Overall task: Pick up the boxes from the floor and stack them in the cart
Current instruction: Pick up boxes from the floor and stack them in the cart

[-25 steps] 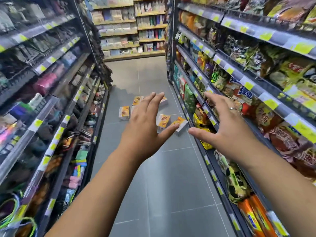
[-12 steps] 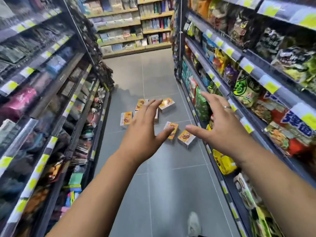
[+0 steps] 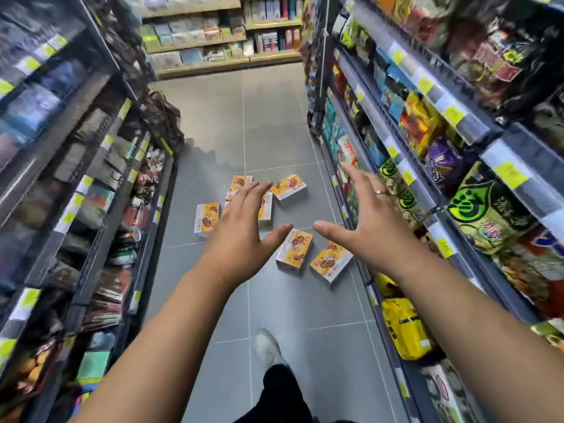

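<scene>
**Kid:** Where are the boxes?

**Friend:** The boxes (image 3: 294, 248) lie flat on the floor (image 3: 274, 123), in the middle of the frame. They are orange and white, and they are scattered about. I count six (one hides partly behind a hand).

**Kid:** What is the left hand doing?

**Friend:** The left hand (image 3: 241, 230) reaches out in the middle of the frame with its back up. Its fingers are straight and spread wide. It holds nothing.

**Kid:** And the right hand?

**Friend:** The right hand (image 3: 366, 227) is just right of the middle. Its fingers are spread wide too, and it holds nothing. One finger has a ring (image 3: 380, 192) on it.

**Kid:** What is between the two thumbs?

**Friend:** One box shows in the gap, and another lies just beside it, under the right hand.

**Kid:** What else is there?

**Friend:** Shelves (image 3: 378, 129) run down the left and right sides of the frame. Snack bags (image 3: 485, 209) fill the right side. A shoe (image 3: 267, 346) stands on the floor at the lower middle.
</scene>
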`<act>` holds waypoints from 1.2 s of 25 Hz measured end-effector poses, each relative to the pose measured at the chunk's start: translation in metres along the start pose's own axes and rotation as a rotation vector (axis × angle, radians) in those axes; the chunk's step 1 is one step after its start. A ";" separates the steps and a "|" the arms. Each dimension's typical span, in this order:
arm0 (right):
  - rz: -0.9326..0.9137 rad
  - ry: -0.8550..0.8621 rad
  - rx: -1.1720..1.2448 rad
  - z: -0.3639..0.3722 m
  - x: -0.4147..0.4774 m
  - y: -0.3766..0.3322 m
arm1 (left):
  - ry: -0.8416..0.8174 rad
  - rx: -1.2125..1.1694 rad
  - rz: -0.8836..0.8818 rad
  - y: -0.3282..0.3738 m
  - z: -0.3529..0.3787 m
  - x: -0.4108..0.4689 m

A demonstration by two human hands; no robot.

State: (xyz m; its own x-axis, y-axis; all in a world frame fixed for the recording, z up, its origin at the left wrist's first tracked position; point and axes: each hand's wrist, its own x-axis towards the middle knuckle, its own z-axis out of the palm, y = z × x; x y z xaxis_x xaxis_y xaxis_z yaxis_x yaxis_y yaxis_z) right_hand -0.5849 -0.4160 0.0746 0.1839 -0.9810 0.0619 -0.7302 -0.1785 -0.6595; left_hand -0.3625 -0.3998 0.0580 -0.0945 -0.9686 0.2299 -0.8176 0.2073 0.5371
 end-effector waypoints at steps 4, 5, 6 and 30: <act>0.106 -0.032 0.015 0.045 0.094 0.022 | -0.060 -0.039 -0.044 -0.068 0.032 0.085; 0.144 -0.043 0.021 0.057 0.116 0.027 | -0.084 -0.035 -0.055 -0.085 0.039 0.103; 0.177 -0.049 0.030 0.067 0.134 0.032 | -0.109 -0.023 -0.056 -0.098 0.045 0.118; 0.454 -0.517 -0.227 0.498 0.445 0.443 | -0.507 -0.019 -0.581 -0.456 0.507 0.271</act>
State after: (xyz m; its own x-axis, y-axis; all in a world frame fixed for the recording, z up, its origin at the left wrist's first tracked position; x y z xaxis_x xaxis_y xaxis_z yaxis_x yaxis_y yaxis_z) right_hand -0.4986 -0.8938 -0.5627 0.0770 -0.8106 -0.5805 -0.9169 0.1712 -0.3606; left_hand -0.3031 -0.8270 -0.5366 0.0945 -0.8661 -0.4908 -0.8061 -0.3559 0.4728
